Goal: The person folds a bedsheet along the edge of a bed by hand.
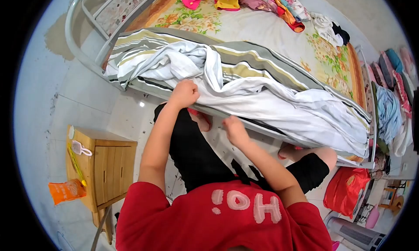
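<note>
White sheet (283,107) extends far left to near right, nearer my left hand (185,94) than right hand (235,131); I cannot tell either grip's closure.

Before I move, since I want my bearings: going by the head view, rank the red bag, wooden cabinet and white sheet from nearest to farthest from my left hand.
From your left hand:
1. White sheet, right beside it, along the bed's near edge.
2. Wooden cabinet, to your left.
3. Red bag, far to your right.
</note>
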`<state>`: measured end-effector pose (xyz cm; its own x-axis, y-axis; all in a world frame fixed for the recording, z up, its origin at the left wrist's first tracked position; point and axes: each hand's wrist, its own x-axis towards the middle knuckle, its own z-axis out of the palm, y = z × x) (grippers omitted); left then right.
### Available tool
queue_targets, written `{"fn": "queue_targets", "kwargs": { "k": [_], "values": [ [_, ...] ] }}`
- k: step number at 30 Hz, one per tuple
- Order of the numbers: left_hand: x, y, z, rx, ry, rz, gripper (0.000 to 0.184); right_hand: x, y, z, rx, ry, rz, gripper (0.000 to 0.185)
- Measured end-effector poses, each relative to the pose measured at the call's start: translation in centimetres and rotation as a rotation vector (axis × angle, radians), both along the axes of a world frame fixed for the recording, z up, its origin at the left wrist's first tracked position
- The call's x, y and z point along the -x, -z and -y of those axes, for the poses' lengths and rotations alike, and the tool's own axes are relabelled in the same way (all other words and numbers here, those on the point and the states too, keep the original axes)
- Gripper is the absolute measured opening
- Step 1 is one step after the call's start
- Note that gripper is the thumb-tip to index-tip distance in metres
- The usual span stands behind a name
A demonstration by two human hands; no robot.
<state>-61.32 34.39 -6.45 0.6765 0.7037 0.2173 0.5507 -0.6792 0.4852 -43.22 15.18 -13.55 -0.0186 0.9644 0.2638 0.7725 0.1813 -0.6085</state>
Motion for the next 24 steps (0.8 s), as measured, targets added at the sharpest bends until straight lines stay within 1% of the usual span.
{"fn": "queue_targets", "kwargs": {
  "k": [1,2,3,5,6,7,8,9,10,11,12,13,14,15,16,17,18,19,20,21,23,24],
  "values": [
    [-0.3,-0.1,0.5,-0.039,0.018,-0.051,0.01,0.3,1.2,0.7,0.081,-0.113,0.021,0.008],
    [-0.4,-0.4,1.1,-0.04,0.03,-0.052,0.01,0.4,0.9,1.5,0.146,-0.157,-0.021,0.01],
    [-0.7,-0.8,1.7,-0.088,0.077,-0.013,0.01,0.2,0.6,1.8,0.146,-0.137,-0.021,0.01],
    [-1.6,-0.5,3.4,-0.125,0.16,0.036,0.011,-0.9,-0.1,2.9,-0.018,-0.035,-0.107,0.008],
    [-1.9,-0.1,4.3,-0.038,0.226,0.022,0.01,-1.9,-0.8,3.4,-0.086,0.1,-0.122,0.009],
    [-2.3,0.1,5.3,0.046,0.291,0.004,0.01,-3.5,-1.4,4.1,-0.098,0.229,-0.071,0.009],
    [-3.0,0.5,6.5,0.112,0.355,-0.05,0.01,-5.3,-1.0,4.8,-0.133,0.398,0.015,0.012],
    [-3.9,1.0,7.8,0.177,0.415,-0.106,0.012,-7.3,-1.7,5.9,-0.146,0.48,0.081,0.014],
    [-4.8,1.9,9.2,0.207,0.481,-0.103,0.014,-9.5,-1.6,6.8,-0.107,0.575,0.214,0.016],
    [-6.1,2.9,10.4,0.217,0.554,-0.158,0.018,-10.9,-2.6,7.9,-0.061,0.627,0.308,0.023],
    [-7.4,3.8,11.5,0.14,0.594,-0.054,0.025,-12.0,-3.4,8.5,0.03,0.686,0.345,0.032],
    [-8.6,4.5,12.5,0.063,0.631,0.052,0.033,-13.3,-3.0,9.1,0.052,0.701,0.388,0.039],
    [-9.9,4.3,13.2,0.061,0.646,0.053,0.033,-14.5,-2.8,9.4,0.063,0.68,0.396,0.034],
    [-11.4,4.1,13.7,-0.037,0.57,0.076,0.039,-15.8,-2.6,9.6,0.071,0.662,0.406,0.03],
    [-12.6,3.9,14.0,-0.137,0.494,0.1,0.045,-17.1,-1.9,9.8,0.067,0.682,0.408,0.03],
    [-13.5,3.8,14.0,-0.143,0.511,0.103,0.045,-18.0,-1.9,9.8,0.132,0.565,0.325,0.023],
    [-14.3,3.7,13.9,-0.157,0.426,0.09,0.048,-18.8,-1.7,10.1,0.194,0.446,0.241,0.016],
    [-15.0,3.6,13.9,-0.171,0.341,0.074,0.052,-19.1,-1.4,10.8,0.189,0.463,0.236,0.016],
    [-15.7,3.1,14.1,-0.222,0.304,0.119,0.037,-18.4,-2.9,11.4,0.103,0.453,0.193,0.011],
    [-16.1,3.5,13.9,-0.232,0.322,0.119,0.037,-17.8,-4.1,11.8,0.014,0.444,0.153,0.006],
    [-16.3,4.7,13.2,-0.303,0.391,-0.028,0.018,-17.5,-4.1,12.8,0.0,0.463,0.144,0.006],
    [-16.3,5.0,13.2,-0.339,0.396,0.023,0.009,-17.5,-3.6,13.3,0.009,0.445,0.106,0.005]
  ]
}}
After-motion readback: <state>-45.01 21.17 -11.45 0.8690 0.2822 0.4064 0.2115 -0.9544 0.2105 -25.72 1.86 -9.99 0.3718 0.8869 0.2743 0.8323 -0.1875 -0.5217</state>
